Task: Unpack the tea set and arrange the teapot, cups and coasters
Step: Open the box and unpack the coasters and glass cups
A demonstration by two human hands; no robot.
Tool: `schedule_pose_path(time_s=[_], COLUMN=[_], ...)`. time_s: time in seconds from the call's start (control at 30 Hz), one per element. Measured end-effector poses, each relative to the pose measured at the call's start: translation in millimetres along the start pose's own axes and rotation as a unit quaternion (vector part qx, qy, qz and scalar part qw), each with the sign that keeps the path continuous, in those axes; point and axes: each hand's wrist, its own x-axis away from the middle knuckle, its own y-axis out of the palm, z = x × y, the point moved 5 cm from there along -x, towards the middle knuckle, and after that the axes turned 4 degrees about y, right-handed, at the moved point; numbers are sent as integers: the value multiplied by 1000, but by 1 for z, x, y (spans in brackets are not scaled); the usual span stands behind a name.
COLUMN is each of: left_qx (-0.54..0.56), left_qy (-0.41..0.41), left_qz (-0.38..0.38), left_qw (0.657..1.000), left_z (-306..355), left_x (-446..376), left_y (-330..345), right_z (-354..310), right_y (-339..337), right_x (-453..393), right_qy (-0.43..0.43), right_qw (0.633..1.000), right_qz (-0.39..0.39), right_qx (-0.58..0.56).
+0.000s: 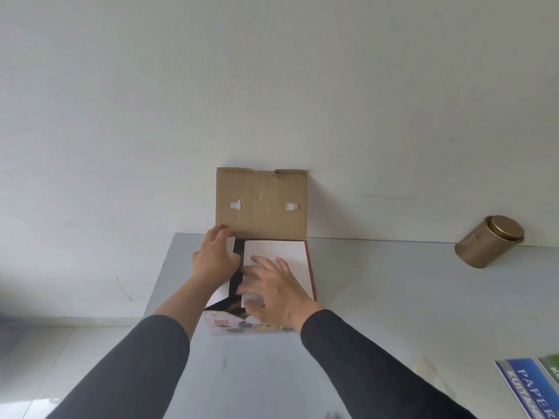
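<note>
**Two hands at the open tea set box, nothing yet lifted out**

Two hands work at the tea set box [266, 323], which stands at the centre of the frame on the grey table [393, 297], its brown cardboard lid [261, 202] thrown back upright against the white wall [272, 86]. The left hand [216, 258] curls over the box's left edge near the lid hinge, its fingers [216, 234] gripping what looks like a white flap there. The right hand [272, 290] lies spread and flat on the white inner cover [287, 249], fingers straight, pressing rather than grasping. A dark gap between the hands hints at the contents; no teapot, cup or coaster can be seen.

The cover looks light and stiff, best pulled up by its exposed edge at the gap. The ware beneath is probably fragile and weighty, so each piece would want lifting straight up, taken by the body.

A gold tin [490, 241] stands at the right of the frame, well apart, and printed paper packs [532, 385] lie at the lower right corner. Neither crowds the bare table before the box.
</note>
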Motion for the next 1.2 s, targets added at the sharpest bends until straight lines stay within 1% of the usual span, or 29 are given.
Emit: schedule_pose_path(time_s=[0.07, 0.1, 0.17, 0.23, 0.27, 0.33, 0.4, 0.5, 0.63, 0.73, 0.83, 0.93, 0.97, 1.1, 1.2], left_qx=[-11, -26, -77, -159, -207, -297, -323, -285, -209, -151, -137, -125, -121, -113, -116], left_qy=[21, 29, 53, 80, 91, 94, 60, 26, 57, 56, 50, 36, 29, 17, 14], left_qz=[17, 27, 55, 63, 53, 16, -21, -58, -60, -91, -135, -143, -142, -142, -135], left_qw=[1000, 999, 994, 982, 973, 950, 944, 956, 974, 983, 980, 981, 982, 983, 984], left_z=[4, 4, 4, 1, -3, -15, -31, -44, -36, -32, -28, -26, -26, -26, -28], left_x=[0, 1, 3, 7, 9, 15, 24, 40, 53, 59, 62, 58, 56, 50, 46], left_y=[-8, -13, -24, -36, -40, -43, -42, -32, -16, -9, -1, 3, 3, 2, 1], right_z=[-10, -14, -20, -20, -18, -14, -11, 1, 17, 24, 26, 25, 25, 27, 28], right_y=[-1, -3, -12, -24, -32, -52, -68, -76, -63, -50, -34, -24, -24, -30, -27], right_x=[0, 0, 0, 2, 5, 12, 21, 37, 61, 74, 74, 69, 67, 60, 48], right_qy=[7, 8, 17, 42, 60, 123, 199, 287, 368, 403, 395, 404, 407, 390, 350], right_qw=[999, 998, 997, 993, 987, 966, 945, 916, 886, 876, 887, 897, 898, 906, 928], right_qz=[-19, -15, 5, 41, 74, 121, 92, 28, -18, -31, -57, -85, -86, -80, -54], right_qx=[39, 59, 81, 99, 126, 194, 243, 280, 281, 262, 234, 157, 142, 145, 114])
